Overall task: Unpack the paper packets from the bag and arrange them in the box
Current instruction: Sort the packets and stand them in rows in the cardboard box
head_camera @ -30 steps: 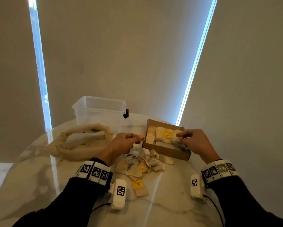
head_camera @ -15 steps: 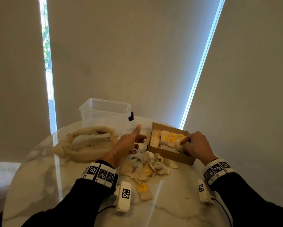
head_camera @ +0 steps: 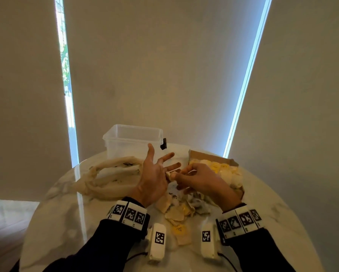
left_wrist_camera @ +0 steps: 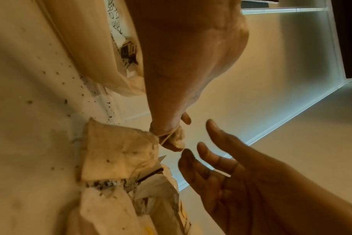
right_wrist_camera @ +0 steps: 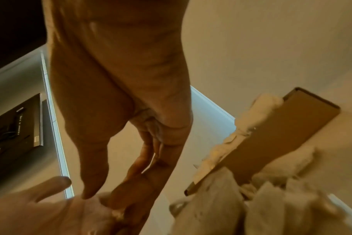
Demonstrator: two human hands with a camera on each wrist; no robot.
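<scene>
Head view: round marble bench. Clear plastic tub at the far edge, limp beige bag on the left side just in front of it. Cardboard box at the far right, partly filled with pale and yellow-tagged paper packets in rows. Loose pile of packets mid-bench under the hands, one more packet toward the near edge, between the two wrist cameras. Left hand lifted above the pile, fingers spread straight, grip apart, holding nothing. Right hand just beside it, fingertips pinching a small crumpled packet in the air, above the pile and left of the box.

Left wrist view: left hand palm open; right hand comes in from above, string looped at its fingertips round the packet. Stained packets lie below, dark specks on the bench.

Right wrist view: right hand blurred; box wall at right with packets against it.
</scene>
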